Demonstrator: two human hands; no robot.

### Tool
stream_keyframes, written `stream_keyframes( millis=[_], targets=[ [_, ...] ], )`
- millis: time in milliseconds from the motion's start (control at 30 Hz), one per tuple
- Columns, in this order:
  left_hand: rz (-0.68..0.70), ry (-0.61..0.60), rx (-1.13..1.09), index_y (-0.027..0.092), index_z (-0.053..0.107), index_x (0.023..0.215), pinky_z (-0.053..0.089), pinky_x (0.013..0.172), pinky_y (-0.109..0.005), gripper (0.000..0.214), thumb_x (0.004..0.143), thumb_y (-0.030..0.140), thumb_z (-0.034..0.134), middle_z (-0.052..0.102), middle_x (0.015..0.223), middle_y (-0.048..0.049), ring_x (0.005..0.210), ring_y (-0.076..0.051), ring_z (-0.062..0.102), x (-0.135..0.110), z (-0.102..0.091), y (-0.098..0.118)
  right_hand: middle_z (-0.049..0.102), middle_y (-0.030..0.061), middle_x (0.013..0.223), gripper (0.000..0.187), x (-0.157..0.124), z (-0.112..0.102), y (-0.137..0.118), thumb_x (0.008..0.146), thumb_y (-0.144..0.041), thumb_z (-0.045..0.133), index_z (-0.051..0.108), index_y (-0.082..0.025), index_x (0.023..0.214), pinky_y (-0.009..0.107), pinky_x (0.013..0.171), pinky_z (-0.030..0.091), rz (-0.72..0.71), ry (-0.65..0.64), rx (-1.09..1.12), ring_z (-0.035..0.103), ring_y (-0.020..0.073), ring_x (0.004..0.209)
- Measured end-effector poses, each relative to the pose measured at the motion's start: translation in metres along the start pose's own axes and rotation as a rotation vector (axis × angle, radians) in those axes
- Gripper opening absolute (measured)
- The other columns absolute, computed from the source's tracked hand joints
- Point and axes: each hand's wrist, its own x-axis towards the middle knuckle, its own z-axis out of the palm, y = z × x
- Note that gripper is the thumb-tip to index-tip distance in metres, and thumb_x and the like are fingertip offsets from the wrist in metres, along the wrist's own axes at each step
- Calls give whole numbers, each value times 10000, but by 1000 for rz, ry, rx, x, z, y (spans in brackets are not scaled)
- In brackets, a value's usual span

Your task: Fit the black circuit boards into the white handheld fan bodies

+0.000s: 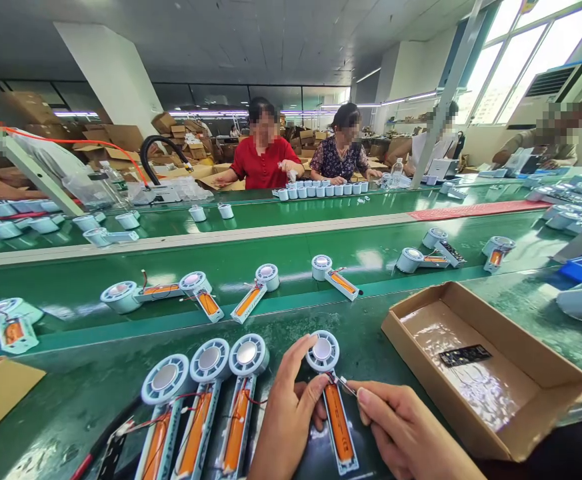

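A pale blue handheld fan body (338, 427) lies on the green bench in front of me, with an orange battery in its open handle and a silver disc in its round head. My left hand (293, 407) grips it, one finger at the head's rim and the thumb on the wires at the neck. From the right, my right hand (395, 417) pinches a thin silvery piece (349, 387) with a small white end beside those wires; its kind is unclear. Left of my hands lie three similar fan bodies (247, 357), loose red wires crossing them.
A cardboard box (521, 373) at right holds a black circuit strip (465, 355). Several fan bodies lie on the green conveyor (291, 240) ahead. At lower left are a black cable (108, 427) and a cardboard piece (3, 393). Co-workers sit across the line.
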Motion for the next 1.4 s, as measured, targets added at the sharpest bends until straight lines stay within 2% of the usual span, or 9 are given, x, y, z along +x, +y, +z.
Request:
stream_keyframes(
  millis=[100,200,400,500,667,767,967,1233,1400],
  targets=[
    [24,36,87,318,508,1409,562,466,-256,500,913,278,556,498,1501,-106,525,-73,601,1,3,3,256,-135,359,614,3,-3,3,826,-830,498,447,-227,721,167,299,166,30,24,29,152,36,297],
    [123,106,228,330,544,1408,604,566,-278,567,859,193,583,652,1324,-75,681,-151,695,5,5,10,300,-112,360,594,3,-4,7,901,-785,423,495,-218,740,181,301,177,-5,90,-89,225,55,278],
    [171,138,315,317,603,1364,609,698,-308,642,762,94,587,714,1190,-51,850,-203,719,16,9,17,669,61,765,378,1,-6,18,1015,-490,465,718,-215,1069,245,589,546,-548,347,-655,672,193,688],
    [106,180,248,275,596,1349,592,728,-292,614,766,85,558,636,1317,-76,830,-168,697,16,17,10,667,50,814,280,2,-3,27,1027,-322,486,676,-222,1206,224,636,578,-645,412,-840,689,172,705],
    [-79,114,-116,352,343,1513,523,496,-257,637,909,284,532,570,1359,-90,490,-63,516,2,23,-3,656,76,867,354,9,7,44,1032,-220,470,577,-132,1358,193,634,591,-801,520,-1023,702,153,696],
    [-75,36,-262,348,301,1535,577,635,-292,635,942,366,525,609,1291,-84,594,-103,588,-5,18,-4,667,104,910,371,14,13,54,1026,-190,480,553,-100,1379,188,663,604,-877,583,-1101,720,158,722],
    [36,81,-128,400,377,1492,595,743,-324,531,974,433,486,325,1566,-61,690,-100,595,-6,17,-9,654,157,1015,354,17,21,55,1028,-197,481,562,-70,1349,202,574,599,-866,703,-1249,712,159,701],
    [19,82,7,394,371,1478,607,758,-305,636,897,281,605,394,1480,-68,753,-104,633,-1,15,-11,676,146,945,351,21,27,50,1005,-207,535,582,-102,1337,356,675,616,-877,735,-1315,682,229,771],
    [71,92,139,381,376,1477,626,702,-304,651,883,235,600,392,1465,-75,731,-101,637,2,12,-9,705,131,1101,408,1,0,40,1061,-343,413,543,-208,1423,292,823,616,-742,480,-1037,714,221,974]
  ],
)
